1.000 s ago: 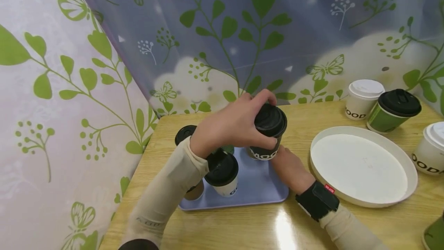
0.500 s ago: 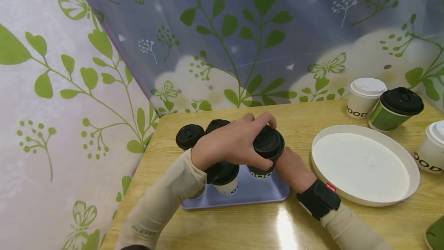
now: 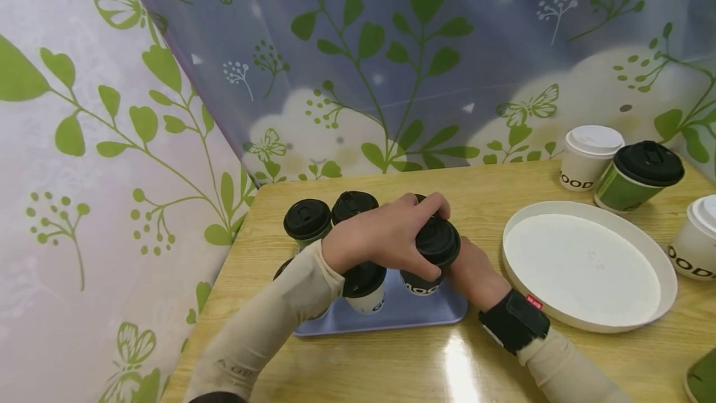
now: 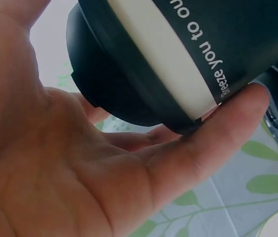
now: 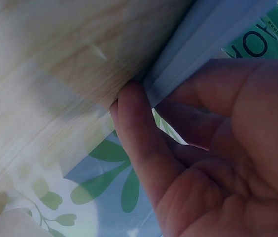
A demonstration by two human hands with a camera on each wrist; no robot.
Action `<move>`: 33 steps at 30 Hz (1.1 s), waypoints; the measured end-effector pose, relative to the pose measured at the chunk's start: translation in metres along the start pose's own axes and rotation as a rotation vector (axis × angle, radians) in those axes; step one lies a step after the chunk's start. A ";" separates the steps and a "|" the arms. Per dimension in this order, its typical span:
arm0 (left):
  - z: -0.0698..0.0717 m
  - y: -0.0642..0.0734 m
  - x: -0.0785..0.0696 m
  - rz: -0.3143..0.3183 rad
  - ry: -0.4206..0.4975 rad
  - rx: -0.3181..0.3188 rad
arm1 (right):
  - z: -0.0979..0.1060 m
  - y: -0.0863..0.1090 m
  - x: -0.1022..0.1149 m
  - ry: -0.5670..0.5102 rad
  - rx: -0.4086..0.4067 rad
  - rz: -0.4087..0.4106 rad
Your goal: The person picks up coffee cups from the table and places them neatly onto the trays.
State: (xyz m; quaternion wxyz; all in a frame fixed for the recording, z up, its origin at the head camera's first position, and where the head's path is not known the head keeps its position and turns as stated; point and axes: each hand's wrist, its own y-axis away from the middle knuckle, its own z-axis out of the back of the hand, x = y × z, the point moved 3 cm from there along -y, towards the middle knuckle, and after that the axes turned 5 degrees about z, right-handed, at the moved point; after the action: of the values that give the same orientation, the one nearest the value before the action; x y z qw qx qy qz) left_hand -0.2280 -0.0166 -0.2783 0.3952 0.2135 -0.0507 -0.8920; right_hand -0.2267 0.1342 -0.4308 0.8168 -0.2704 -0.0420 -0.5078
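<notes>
My left hand [image 3: 386, 238] grips a dark paper coffee cup [image 3: 437, 242] by its black lid, from above. It is at the front right of a blue-purple tray [image 3: 403, 319]; I cannot tell whether its base touches the tray. In the left wrist view, thumb and fingers spread round the lid and upper cup [image 4: 144, 54]. At the tray's right edge, my right hand [image 3: 475, 275] pinches the rim [image 5: 198, 47], as the right wrist view shows. Other black-lidded cups stand on the tray, among them a white one [image 3: 366, 300] and a back-left one [image 3: 307, 219]; hand and sleeve partly hide several.
A round white tray [image 3: 668, 288] lies to the right on the wooden table [image 3: 391, 369]. Behind it stand a white cup [image 3: 587, 160] and a green cup [image 3: 632, 185]. Another white cup [image 3: 693, 244] is at the far right, with a green cup [image 3: 702, 378] below it.
My left hand has brought the dark cup down and toward me, onto or just over the tray's front right. The right hand has stayed at the tray's edge.
</notes>
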 end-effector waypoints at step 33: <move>-0.015 -0.014 0.009 0.056 -0.113 0.092 | 0.001 -0.005 0.001 -0.035 0.195 -0.162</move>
State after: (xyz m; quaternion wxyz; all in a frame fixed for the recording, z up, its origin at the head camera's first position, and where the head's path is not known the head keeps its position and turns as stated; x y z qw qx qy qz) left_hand -0.2369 -0.0124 -0.2983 0.4063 0.1794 -0.1197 -0.8879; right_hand -0.2302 0.1322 -0.4271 0.7947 -0.1943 -0.1271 -0.5609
